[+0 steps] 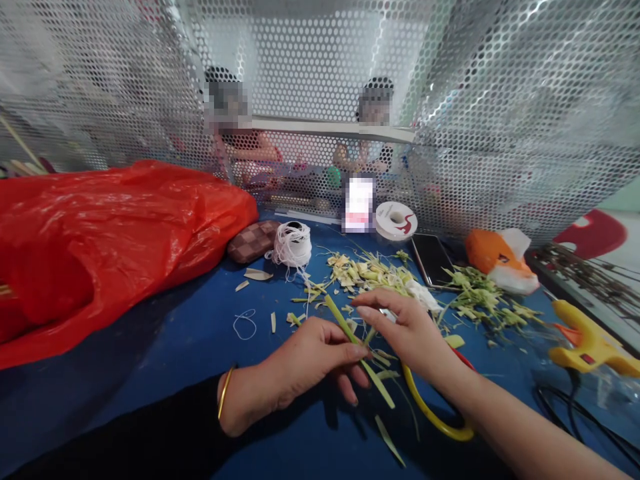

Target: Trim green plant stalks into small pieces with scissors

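Note:
Between the thumb and fingers of my left hand is a flat green strip, slanting from upper left to lower right. A thin green piece branches up from it near the thumb. My right hand is just to the right, its fingers bent around something metallic, perhaps the scissors' blades. Yellow-handled scissors lie partly under the right hand and forearm. Green and pale scraps are piled beyond the hands. A ball of white string stands behind, its loose end trailing toward the scraps.
A red plastic bag fills the left side beside a checkered case. Farther back are a white spool and a phone. At right are an orange tissue pack and a yellow glue gun. Two people sit behind the perforated screen.

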The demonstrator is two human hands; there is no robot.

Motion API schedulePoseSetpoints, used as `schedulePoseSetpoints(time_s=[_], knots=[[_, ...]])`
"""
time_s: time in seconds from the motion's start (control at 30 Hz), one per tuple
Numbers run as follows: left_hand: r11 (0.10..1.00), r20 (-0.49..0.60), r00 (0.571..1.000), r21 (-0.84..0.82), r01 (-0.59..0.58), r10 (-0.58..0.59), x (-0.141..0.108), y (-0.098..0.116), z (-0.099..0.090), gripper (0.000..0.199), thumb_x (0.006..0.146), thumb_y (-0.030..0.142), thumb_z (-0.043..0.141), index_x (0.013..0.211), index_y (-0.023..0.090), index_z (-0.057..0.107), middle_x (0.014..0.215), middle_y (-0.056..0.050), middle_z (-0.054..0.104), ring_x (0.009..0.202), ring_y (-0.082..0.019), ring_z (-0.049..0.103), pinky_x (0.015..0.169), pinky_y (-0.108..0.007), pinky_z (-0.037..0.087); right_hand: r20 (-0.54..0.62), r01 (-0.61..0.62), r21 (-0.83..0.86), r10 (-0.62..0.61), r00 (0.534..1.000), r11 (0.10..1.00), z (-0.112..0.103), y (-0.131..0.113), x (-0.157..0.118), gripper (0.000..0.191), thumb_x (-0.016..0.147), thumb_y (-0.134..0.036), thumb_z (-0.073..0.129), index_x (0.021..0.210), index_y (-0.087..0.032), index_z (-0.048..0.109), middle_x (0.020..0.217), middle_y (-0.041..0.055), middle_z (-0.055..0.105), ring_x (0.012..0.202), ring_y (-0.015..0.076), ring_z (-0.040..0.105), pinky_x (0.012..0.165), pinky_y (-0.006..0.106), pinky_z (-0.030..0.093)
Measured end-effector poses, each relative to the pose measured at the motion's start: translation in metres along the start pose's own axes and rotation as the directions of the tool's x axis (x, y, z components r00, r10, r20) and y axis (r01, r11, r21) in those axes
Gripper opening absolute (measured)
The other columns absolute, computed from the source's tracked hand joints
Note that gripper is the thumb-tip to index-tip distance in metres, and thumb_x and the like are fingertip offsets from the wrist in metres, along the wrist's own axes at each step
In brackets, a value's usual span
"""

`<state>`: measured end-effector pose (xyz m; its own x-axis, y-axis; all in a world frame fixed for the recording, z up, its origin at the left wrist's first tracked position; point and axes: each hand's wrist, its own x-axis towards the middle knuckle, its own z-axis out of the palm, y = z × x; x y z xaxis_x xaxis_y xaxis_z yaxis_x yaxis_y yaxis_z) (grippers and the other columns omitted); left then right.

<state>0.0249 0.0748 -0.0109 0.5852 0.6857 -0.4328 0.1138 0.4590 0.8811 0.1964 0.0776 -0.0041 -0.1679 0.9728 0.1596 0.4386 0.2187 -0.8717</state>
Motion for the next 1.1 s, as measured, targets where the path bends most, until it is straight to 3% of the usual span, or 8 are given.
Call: schedulePoseSetpoints(time_s=[0.2,0.4,0.53,0.63,0.87,0.93,1.0,1.1], knots=[[1.0,0.041,0.999,-0.015,0.02,-0.019,0.0,-0.002,0.004,0.027,0.072,0.038,0.067,0.075,0.011,0.069,0.062,-0.006,0.069,0.041,-0.012,0.059,0.047,-0.023,0.046,0.161,-0.05,0.104,0.033,0.986,0.993,0.006,-0.006,-0.007,0.014,0.083,-0.026,0.059,0.071,-0.019,0.064,0.069,-0.001,0.061,0.064,0.0134,0.057,0.064,0.028,0.045],[0.999,0.116,0.993,0.013,0.035,-0.036,-0.003,-0.01,0.012,0.027,0.068,0.039,0.071,0.069,0.013,0.071,0.065,-0.005,0.069,0.044,-0.012,0.059,0.047,-0.024,0.047,0.097,-0.027,0.025,0.025,0.995,0.999,0.006,-0.007,-0.007,0.016,0.088,-0.025,0.052,0.074,-0.019,0.059,0.073,-0.0003,0.06,0.071,0.0141,0.055,0.067,0.028,0.043],[0.997,-0.001,0.998,0.046,0.062,-0.062,-0.003,-0.006,0.012,0.026,0.07,0.037,0.068,0.062,0.013,0.069,0.057,-0.004,0.066,0.04,-0.011,0.057,0.046,-0.023,0.043,0.187,-0.005,0.026,0.0,0.982,1.0,0.005,-0.012,-0.008,0.013,0.084,-0.024,0.06,0.071,-0.02,0.058,0.07,-0.0021,0.059,0.068,0.0129,0.053,0.063,0.026,0.041],[0.998,-0.015,0.999,0.05,0.048,-0.048,-0.004,-0.002,0.011,0.024,0.068,0.037,0.071,0.06,0.014,0.068,0.055,-0.003,0.065,0.041,-0.011,0.057,0.047,-0.023,0.043,0.146,0.023,0.013,-0.024,0.989,1.0,0.006,-0.017,-0.013,0.02,0.08,-0.019,0.063,0.064,-0.02,0.052,0.064,-0.0041,0.054,0.063,0.0115,0.049,0.058,0.025,0.038],[0.998,0.051,0.997,0.001,0.065,-0.065,-0.007,-0.005,0.018,0.02,0.067,0.03,0.072,0.055,0.014,0.067,0.052,-0.002,0.064,0.044,-0.012,0.057,0.055,-0.027,0.049,0.088,0.207,-0.058,-0.202,0.976,0.977,0.015,-0.015,-0.02,0.021,0.083,-0.016,0.06,0.064,-0.019,0.052,0.066,-0.0027,0.054,0.066,0.0129,0.052,0.064,0.027,0.04],[0.998,-0.035,0.999,-0.053,0.03,-0.032,-0.006,-0.002,0.015,0.023,0.07,0.034,0.073,0.059,0.014,0.07,0.053,-0.003,0.066,0.048,-0.013,0.06,0.059,-0.027,0.049,0.016,0.232,-0.079,-0.231,0.973,0.97,0.01,-0.015,-0.018,0.015,0.088,-0.018,0.055,0.073,-0.02,0.058,0.075,0.0,0.059,0.074,0.0148,0.056,0.07,0.029,0.042],[0.99,-0.166,0.985,-0.129,-0.061,0.039,-0.005,0.004,0.009,0.028,0.074,0.042,0.072,0.073,0.014,0.074,0.062,-0.006,0.071,0.058,-0.015,0.065,0.065,-0.027,0.049,-0.187,0.209,-0.107,-0.226,0.956,0.972,0.003,-0.017,-0.016,0.012,0.092,-0.022,0.051,0.086,-0.021,0.062,0.088,0.0034,0.064,0.084,0.0173,0.058,0.076,0.03,0.044],[0.935,-0.299,0.94,-0.259,-0.243,0.162,-0.003,0.014,-0.003,0.029,0.077,0.038,0.071,0.095,0.016,0.075,0.085,-0.009,0.076,0.083,-0.018,0.069,0.082,-0.029,0.048,-0.499,0.123,-0.105,-0.159,0.852,0.987,-0.006,-0.021,-0.016,0.017,0.092,-0.028,0.051,0.08,-0.022,0.06,0.078,0.0025,0.061,0.074,0.0169,0.056,0.068,0.028,0.044]])
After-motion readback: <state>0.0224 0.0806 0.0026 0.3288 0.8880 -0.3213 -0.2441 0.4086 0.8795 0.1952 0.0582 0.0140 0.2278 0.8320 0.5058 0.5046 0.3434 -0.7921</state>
